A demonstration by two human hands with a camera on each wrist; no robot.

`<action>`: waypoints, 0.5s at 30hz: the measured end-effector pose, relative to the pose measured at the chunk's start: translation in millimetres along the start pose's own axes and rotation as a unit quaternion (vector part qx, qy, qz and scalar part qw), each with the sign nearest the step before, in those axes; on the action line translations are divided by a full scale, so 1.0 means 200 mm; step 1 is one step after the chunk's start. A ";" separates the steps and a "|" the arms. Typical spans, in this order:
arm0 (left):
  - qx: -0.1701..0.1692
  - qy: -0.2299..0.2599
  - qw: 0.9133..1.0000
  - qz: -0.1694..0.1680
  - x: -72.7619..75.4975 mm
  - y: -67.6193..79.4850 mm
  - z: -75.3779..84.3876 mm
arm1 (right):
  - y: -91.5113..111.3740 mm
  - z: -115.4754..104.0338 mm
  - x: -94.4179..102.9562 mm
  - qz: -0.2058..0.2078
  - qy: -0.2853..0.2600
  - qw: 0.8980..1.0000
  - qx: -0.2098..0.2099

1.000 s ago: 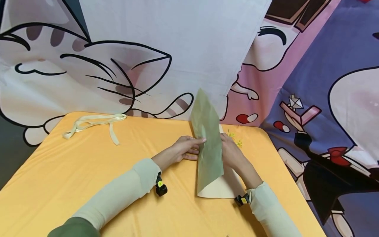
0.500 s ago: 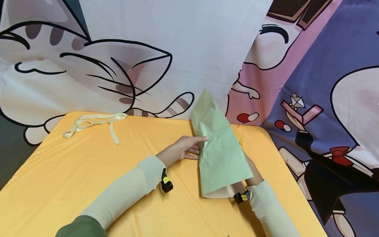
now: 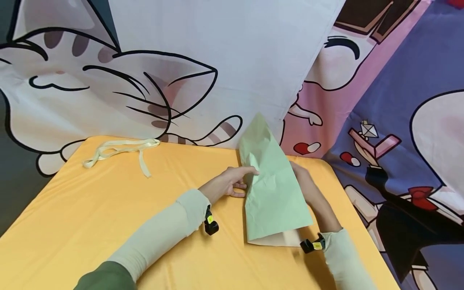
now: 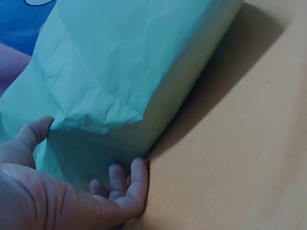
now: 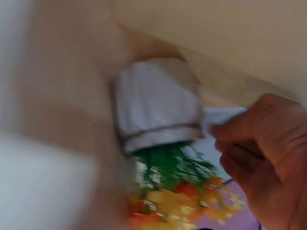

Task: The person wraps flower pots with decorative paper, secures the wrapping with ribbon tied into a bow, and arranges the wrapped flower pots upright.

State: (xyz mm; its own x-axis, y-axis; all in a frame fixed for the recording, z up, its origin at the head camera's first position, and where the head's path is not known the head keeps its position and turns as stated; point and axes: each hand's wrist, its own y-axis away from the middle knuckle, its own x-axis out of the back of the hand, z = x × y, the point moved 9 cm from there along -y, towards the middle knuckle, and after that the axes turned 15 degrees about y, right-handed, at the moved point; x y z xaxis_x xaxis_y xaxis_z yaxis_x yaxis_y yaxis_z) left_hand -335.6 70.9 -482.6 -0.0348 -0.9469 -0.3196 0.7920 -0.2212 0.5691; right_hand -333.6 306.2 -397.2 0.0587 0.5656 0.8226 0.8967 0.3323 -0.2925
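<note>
Green wrapping paper (image 3: 275, 193) with a pale inner side stands folded over, right of the table's middle, rising to a point at the back. My left hand (image 3: 233, 183) holds its left side: the thumb presses a crease while the other fingers bend at the lower edge, as the left wrist view shows. At the paper's right edge is my right hand (image 3: 302, 181), its fingertips hidden behind the sheet in the head view. The blurred right wrist view has the loosely curled fingers beside a white ribbed pot (image 5: 158, 103) with orange and yellow flowers (image 5: 172, 206), nothing visible between them.
A pale ribbon (image 3: 121, 149) lies loosely looped at the back left of the table. Yellow cloth (image 3: 181, 249) covers the tabletop. Printed cartoon fabric (image 3: 253, 52) hangs close behind the table and along its right side.
The paper's upper flap has swung over to the right and now hides the yellow flowers. My right hand has come out to the paper's right edge; my left hand stays at the left side.
</note>
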 end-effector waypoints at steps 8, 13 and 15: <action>0.002 -0.002 1.000 -0.008 -0.03 -0.01 -0.01 | 0.00 -0.43 0.35 0.147 0.177 0.972 0.058; 0.000 0.001 1.000 -0.013 -0.02 -0.01 0.00 | -0.06 -0.73 0.20 0.021 0.235 0.943 0.234; 0.003 0.008 1.000 -0.017 -0.02 -0.01 0.00 | -0.07 -0.78 0.08 -0.043 0.258 0.931 0.254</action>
State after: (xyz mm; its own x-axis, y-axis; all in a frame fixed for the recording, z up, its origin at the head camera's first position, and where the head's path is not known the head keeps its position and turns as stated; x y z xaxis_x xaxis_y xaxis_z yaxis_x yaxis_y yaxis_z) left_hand -337.7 74.2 -482.8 -0.0524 -0.9348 -0.3513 0.7869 -0.2552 0.5618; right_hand -276.5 193.8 -303.4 0.3163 0.1261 0.9402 0.5928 0.7475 -0.2997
